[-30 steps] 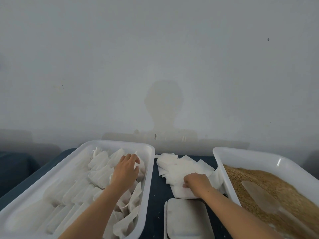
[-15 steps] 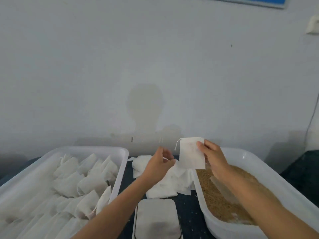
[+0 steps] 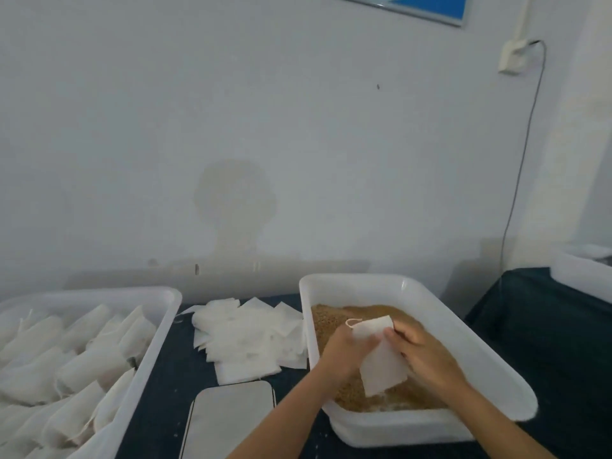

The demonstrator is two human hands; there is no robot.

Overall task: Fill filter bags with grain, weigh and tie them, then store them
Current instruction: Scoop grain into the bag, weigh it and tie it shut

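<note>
1. Right hand (image 3: 422,354): fingers (image 3: 392,336) curled over the upper right edge of an empty filter bag (image 3: 381,357), pinching it; back of hand up, wrist angled toward lower right.
2. Left hand (image 3: 347,351): fingers hidden behind the bag's left side, gripping it there; exact curl cannot be told. Forearm runs in from the bottom centre.
3. The bag hangs tilted between both hands, drawstring loop (image 3: 352,322) at its upper left corner, held over the grain (image 3: 331,318).
4. Grain fills the right-hand white tub (image 3: 463,319); both hands sit inside its rim.
5. Loose pile of flat, empty filter bags (image 3: 246,336) on the dark counter (image 3: 172,376), just left of the tub.
6. Scale (image 3: 228,422) nearer the person, below the pile, platform bare.
7. Left white tub (image 3: 155,339) holds filled bags (image 3: 76,369) packed in rows.
8. Wall (image 3: 231,127) behind; cable (image 3: 521,160) hangs from a socket (image 3: 513,56) at upper right.
</note>
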